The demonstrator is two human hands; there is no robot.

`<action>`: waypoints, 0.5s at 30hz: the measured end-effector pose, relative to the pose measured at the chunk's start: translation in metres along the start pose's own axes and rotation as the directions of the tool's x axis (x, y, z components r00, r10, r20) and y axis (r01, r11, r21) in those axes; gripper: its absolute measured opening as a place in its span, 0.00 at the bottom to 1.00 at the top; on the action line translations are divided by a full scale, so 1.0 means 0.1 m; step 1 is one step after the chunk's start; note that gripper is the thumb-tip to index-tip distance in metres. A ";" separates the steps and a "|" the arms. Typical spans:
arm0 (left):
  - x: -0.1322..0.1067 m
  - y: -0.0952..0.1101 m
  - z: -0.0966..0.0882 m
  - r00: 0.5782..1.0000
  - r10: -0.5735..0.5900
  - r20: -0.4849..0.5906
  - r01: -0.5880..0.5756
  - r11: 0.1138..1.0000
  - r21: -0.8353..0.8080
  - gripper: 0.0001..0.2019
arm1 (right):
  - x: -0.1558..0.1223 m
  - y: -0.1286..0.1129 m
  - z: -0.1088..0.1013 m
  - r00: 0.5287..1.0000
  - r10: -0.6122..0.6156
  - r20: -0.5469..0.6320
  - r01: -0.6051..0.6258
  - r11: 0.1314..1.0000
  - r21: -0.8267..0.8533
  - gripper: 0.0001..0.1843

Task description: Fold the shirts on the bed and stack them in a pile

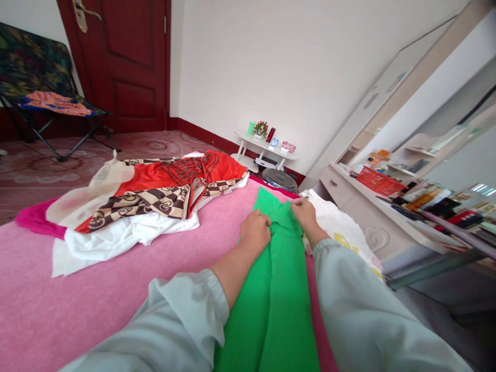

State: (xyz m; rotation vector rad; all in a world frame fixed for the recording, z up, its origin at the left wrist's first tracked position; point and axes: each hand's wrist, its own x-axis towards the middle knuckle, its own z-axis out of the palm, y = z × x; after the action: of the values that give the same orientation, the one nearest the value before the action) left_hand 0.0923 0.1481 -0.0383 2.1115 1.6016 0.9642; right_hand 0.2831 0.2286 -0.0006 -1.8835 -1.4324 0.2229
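Observation:
A bright green garment lies lengthwise on the pink bedspread, folded into a long narrow strip. It runs from below the camera to its far end, where the cloth is bunched; its exact kind cannot be made out. On the left edge near that far end, my left hand is closed on the fabric with fingers curled. Opposite it, my right hand pinches the cloth at the right edge. Just beyond both hands, a green corner points away from me.
Left on the bed lies a loose pile of clothes in red, checked brown and white. A white printed garment is at the right edge. Beyond stand a small white shelf, a dresser with a red basket, and a folding chair.

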 end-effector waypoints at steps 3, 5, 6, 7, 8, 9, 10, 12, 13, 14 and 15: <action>-0.01 0.02 -0.03 1.000 0.014 -0.023 -0.014 1.000 -0.001 0.13 | 0.08 0.01 0.13 0.998 -0.003 0.061 -0.002 0.996 0.085 0.07; -0.02 0.03 -0.05 0.998 -0.013 -0.056 0.013 1.000 -0.013 0.17 | 0.09 0.05 0.18 0.997 0.004 0.079 -0.015 0.990 0.139 0.11; -0.02 0.04 -0.06 0.997 -0.034 -0.072 0.032 0.999 -0.018 0.19 | 0.09 0.07 0.18 0.997 -0.002 0.074 -0.010 0.987 0.162 0.13; -0.03 0.05 -0.06 0.995 -0.053 -0.080 0.052 0.998 -0.021 0.19 | 0.07 0.09 0.18 0.998 -0.016 0.062 0.004 0.983 0.181 0.14; -0.03 0.05 -0.07 0.994 -0.070 -0.082 0.069 0.997 -0.019 0.19 | 0.03 0.11 0.16 0.998 -0.032 0.048 0.022 0.980 0.198 0.15; -0.03 0.06 -0.07 0.993 -0.084 -0.079 0.083 0.996 -0.014 0.17 | -0.01 0.12 0.14 0.998 -0.063 0.026 0.057 0.977 0.206 0.15; -0.03 0.06 -0.07 0.993 -0.096 -0.071 0.096 0.995 -0.006 0.15 | -0.07 0.13 0.11 0.993 -0.116 -0.007 0.115 0.973 0.198 0.15; -0.02 0.06 -0.06 0.992 -0.115 -0.055 0.115 0.993 0.012 0.12 | -0.21 0.14 0.07 0.960 -0.268 -0.085 0.278 0.952 0.131 0.15; -0.02 0.05 -0.05 0.991 -0.121 -0.052 0.122 0.992 0.020 0.11 | -0.30 0.14 0.07 0.930 -0.351 -0.110 0.360 0.929 0.080 0.16; -0.01 0.05 -0.04 0.991 -0.127 -0.052 0.128 0.991 0.027 0.11 | -0.38 0.13 0.07 0.899 -0.425 -0.106 0.430 0.903 0.026 0.18; -0.01 0.04 -0.03 0.990 -0.130 -0.051 0.131 0.991 0.032 0.10 | -0.46 0.12 0.09 0.877 -0.476 -0.062 0.475 0.880 -0.022 0.19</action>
State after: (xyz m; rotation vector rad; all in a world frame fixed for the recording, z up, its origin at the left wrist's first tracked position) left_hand 0.0934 0.1456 -0.0340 1.9914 1.7690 0.9577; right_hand 0.2704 0.1911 -0.0277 -1.4660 -1.7977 -0.0836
